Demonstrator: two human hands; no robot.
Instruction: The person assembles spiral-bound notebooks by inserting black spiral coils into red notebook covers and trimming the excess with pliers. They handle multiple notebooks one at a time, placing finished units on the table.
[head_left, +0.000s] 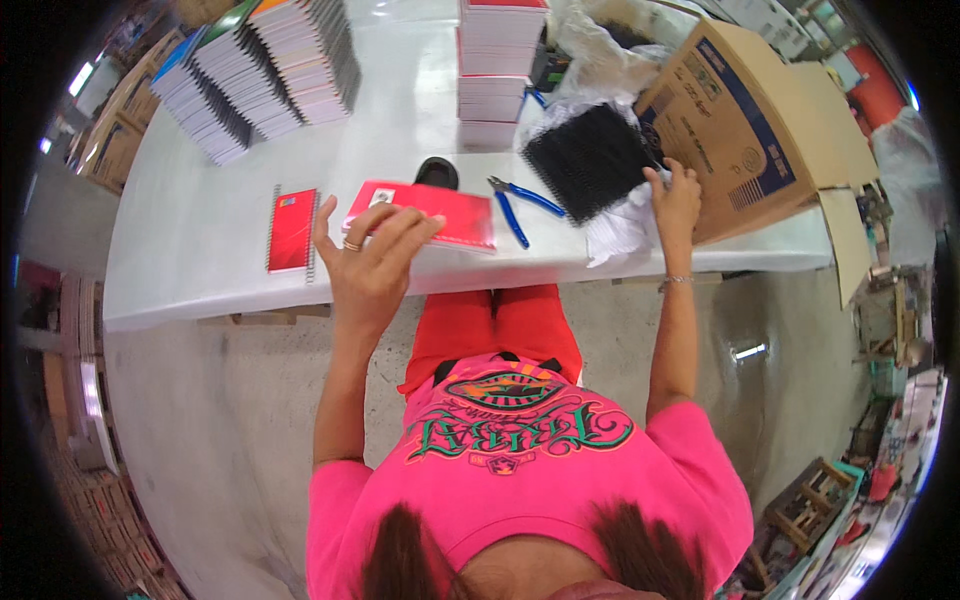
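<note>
My left hand (375, 250) lies over a red-covered booklet (460, 217), its fingers stretched across the cover and the thumb spread away to the left. The booklet is slightly blurred, with a row of holes along its near edge. At the right end of a pile of black spiral binding coils (587, 160), my right hand (678, 200) has thumb and fingertips closed in around a coil end. A finished red spiral notebook (292, 231) lies to the left of my left hand. Blue-handled cutters (522, 207) rest between the booklet and the coils, jaws toward the far side.
Stacks of spiral notebooks (275, 75) stand at the far left of the white table (200, 290). A tall stack of red-topped booklets (495, 80) stands mid-back. A black round object (437, 173) sits behind the booklet. An open cardboard box (740, 130) and plastic wrapping (620, 225) flank the coils.
</note>
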